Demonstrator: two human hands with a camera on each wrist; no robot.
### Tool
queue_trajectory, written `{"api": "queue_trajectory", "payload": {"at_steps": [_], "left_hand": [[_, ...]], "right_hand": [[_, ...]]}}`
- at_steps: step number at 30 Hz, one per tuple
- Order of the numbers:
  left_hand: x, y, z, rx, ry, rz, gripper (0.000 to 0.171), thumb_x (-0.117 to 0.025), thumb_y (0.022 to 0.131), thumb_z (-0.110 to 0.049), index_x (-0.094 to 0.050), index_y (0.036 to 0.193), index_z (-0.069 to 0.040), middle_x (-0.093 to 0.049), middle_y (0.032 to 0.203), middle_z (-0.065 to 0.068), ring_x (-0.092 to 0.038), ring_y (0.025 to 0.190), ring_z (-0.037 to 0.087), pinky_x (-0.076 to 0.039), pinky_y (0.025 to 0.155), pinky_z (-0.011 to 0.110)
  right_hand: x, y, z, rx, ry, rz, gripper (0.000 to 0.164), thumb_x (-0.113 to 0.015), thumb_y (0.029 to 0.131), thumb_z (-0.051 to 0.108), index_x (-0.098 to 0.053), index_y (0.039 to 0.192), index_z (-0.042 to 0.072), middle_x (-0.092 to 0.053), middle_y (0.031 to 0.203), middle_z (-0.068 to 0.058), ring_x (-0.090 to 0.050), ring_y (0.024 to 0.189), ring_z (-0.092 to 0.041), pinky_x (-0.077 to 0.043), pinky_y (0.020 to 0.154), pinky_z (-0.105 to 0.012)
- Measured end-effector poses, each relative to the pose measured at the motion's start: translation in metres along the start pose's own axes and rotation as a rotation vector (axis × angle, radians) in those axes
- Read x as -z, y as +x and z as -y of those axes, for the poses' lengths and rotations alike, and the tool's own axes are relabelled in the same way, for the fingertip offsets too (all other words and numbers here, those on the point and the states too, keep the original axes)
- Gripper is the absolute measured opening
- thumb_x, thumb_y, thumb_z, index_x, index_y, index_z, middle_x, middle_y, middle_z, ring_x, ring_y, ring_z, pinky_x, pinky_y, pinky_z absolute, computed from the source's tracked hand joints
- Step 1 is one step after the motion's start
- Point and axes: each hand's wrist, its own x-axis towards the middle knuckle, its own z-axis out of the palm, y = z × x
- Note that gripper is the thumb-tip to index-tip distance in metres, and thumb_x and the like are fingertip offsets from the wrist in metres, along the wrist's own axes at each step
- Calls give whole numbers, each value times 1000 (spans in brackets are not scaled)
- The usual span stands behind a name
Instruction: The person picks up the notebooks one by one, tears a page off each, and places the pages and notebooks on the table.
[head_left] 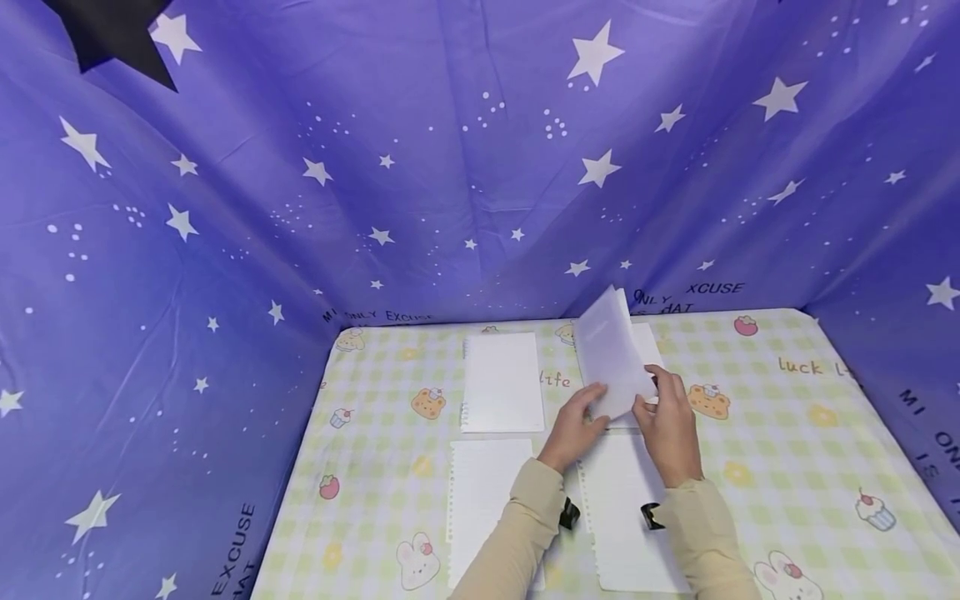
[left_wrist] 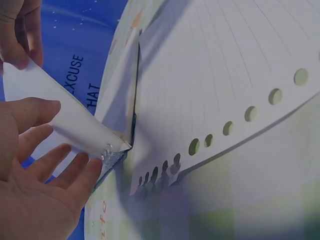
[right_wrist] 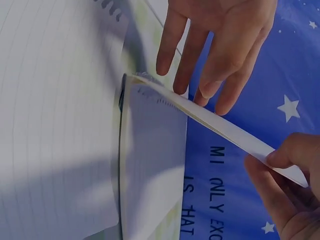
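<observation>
A spiral notebook (head_left: 609, 354) lies at the back right of the table, with a bundle of its whitish sheets lifted at a slant. My right hand (head_left: 670, 429) pinches the free edge of this bundle between thumb and fingers, as the right wrist view shows. At the bound side, my left hand (head_left: 577, 429) has its fingers loosely extended, fingertips close by the coil binding (left_wrist: 112, 152). Under the raised sheets, the lower part of the notebook (right_wrist: 152, 135) stays flat on the tablecloth. A lined loose-leaf sheet (head_left: 622, 492) with punched holes lies just in front, beneath my forearms.
Another white pad or sheet (head_left: 502, 383) with a notched left edge lies left of the notebook. In front of it is a second lined sheet (head_left: 487, 500), partly covered by my left sleeve. A purple star-printed curtain (head_left: 465, 167) rises behind the checked tablecloth (head_left: 787, 450).
</observation>
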Motion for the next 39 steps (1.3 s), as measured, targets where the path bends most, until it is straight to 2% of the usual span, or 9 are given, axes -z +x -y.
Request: {"api": "queue_trajectory", "payload": {"at_steps": [6, 10, 17, 23, 30, 33, 37, 39], "left_hand": [[1, 1, 6, 0, 92, 63, 53, -63, 86, -14, -46, 136, -12, -38, 144, 2, -33, 132, 13, -26, 107, 23], [3, 1, 10, -21, 134, 121, 52, -62, 87, -17, -45, 136, -10, -34, 146, 5, -30, 134, 16, -24, 109, 25], [8, -3, 13, -30, 239, 181, 47, -59, 90, -21, -48, 134, -12, -31, 147, 4, -24, 136, 17, -21, 110, 26], [7, -3, 12, -39, 349, 252, 49, -56, 91, -23, -43, 138, -14, -24, 151, 0, -16, 139, 14, -18, 110, 23], [5, -2, 7, 5, 493, 308, 53, -56, 91, -31, -41, 140, -19, -21, 151, -3, -12, 139, 11, -19, 110, 23], [4, -2, 5, 3, 572, 346, 54, -54, 91, -33, -38, 141, -21, -18, 152, -2, -10, 139, 11, -19, 110, 22], [3, 0, 5, -33, 644, 350, 53, -53, 92, -33, -38, 141, -21, -19, 152, -1, -11, 139, 12, -19, 109, 22], [3, 0, 5, -41, 667, 338, 51, -53, 92, -33, -40, 140, -21, -21, 151, -1, -13, 139, 12, -19, 110, 22]], "right_hand": [[1, -2, -10, -98, -15, -6, 52, -63, 81, 0, -44, 129, 1, -48, 113, -21, -56, 97, -37, -47, 81, -51], [1, -3, -21, -155, -12, -23, 52, -64, 81, 1, -45, 128, 0, -49, 112, -22, -51, 102, -39, -44, 84, -52], [-6, -5, -35, -183, -18, -28, 49, -64, 79, -1, -47, 125, -2, -49, 108, -22, -50, 95, -36, -41, 80, -49], [-8, -7, -47, -242, -47, -13, 50, -62, 78, -2, -45, 126, -2, -48, 110, -24, -49, 99, -40, -40, 82, -52], [-13, -12, -66, -265, -69, 31, 49, -56, 80, -1, -42, 127, -3, -46, 111, -26, -48, 97, -43, -39, 82, -54], [-14, -15, -69, -280, -92, 48, 48, -55, 82, 0, -41, 128, -4, -44, 112, -27, -49, 91, -43, -40, 79, -55], [-14, -16, -70, -305, -122, 64, 48, -55, 83, 3, -40, 128, -7, -43, 110, -26, -52, 82, -39, -41, 74, -52], [-14, -17, -70, -311, -134, 74, 49, -55, 84, 5, -40, 128, -8, -42, 109, -26, -52, 83, -38, -41, 74, -51]]}}
